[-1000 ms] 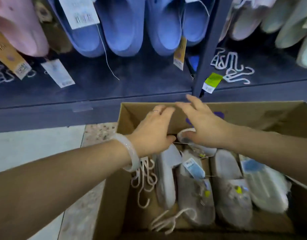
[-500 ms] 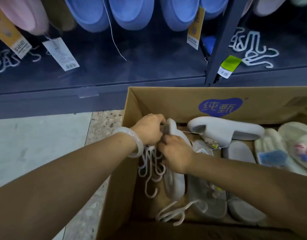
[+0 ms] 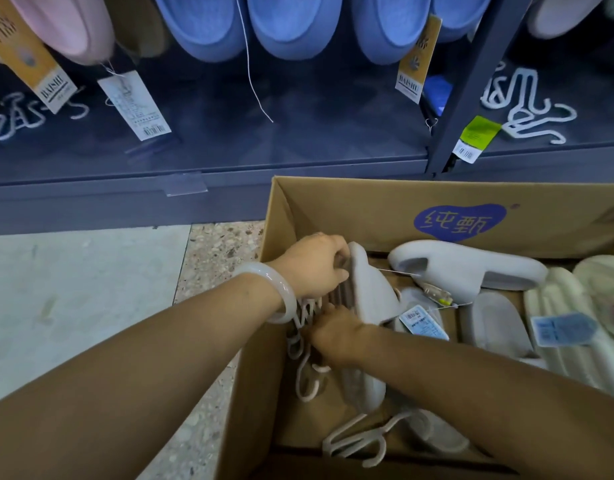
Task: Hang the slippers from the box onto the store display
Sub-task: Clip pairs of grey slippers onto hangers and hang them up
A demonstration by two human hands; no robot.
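An open cardboard box (image 3: 336, 206) on the floor holds several grey and cream slippers. Both hands reach into its left end. My left hand (image 3: 312, 265), with a pale bangle on the wrist, grips the top of a grey slipper (image 3: 371, 292) standing on edge. My right hand (image 3: 336, 332) holds the same slipper lower down, fingers tucked against its ribbed sole. A second grey slipper (image 3: 472, 266) lies on its side just beyond, joined by a thin string with tags. White plastic hangers (image 3: 307, 368) lie loose under my hands.
The dark display rack (image 3: 472, 81) rises behind the box, hung with blue slippers (image 3: 291, 26) and pink slippers (image 3: 66, 26) and paper tags. Spare white hangers (image 3: 527, 105) lie on its bottom shelf. Cream slippers (image 3: 575, 323) fill the box's right side. Tiled floor (image 3: 84, 292) lies left.
A second ago both hands hovered flat over the box's far edge. They dropped into the left end and closed on the grey slipper; since half a second ago they barely moved.
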